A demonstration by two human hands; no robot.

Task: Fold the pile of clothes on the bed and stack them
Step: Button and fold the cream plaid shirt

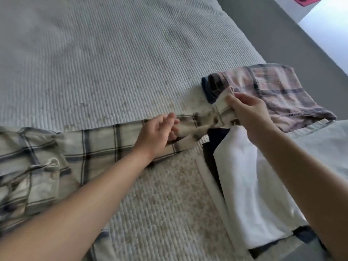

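Observation:
A beige plaid shirt point(90, 146) lies stretched across the bed from the left edge toward the middle, its sleeve running right. My right hand point(250, 117) pinches the sleeve's cuff point(222, 108) and lifts it off the bed. My left hand point(158, 134) rests on the sleeve with its fingers relaxed and spread. Behind the right hand sits a folded pink plaid garment point(278, 91) on top of a dark blue one point(207, 87). Under my right forearm lie a white garment point(250, 185) and a dark navy piece point(214, 146).
The bed point(113, 53) has a ribbed pale grey cover, open across the far half. A pale blue-grey garment point(327, 146) lies at the right edge. The bed's right side drops to a grey floor point(282, 34).

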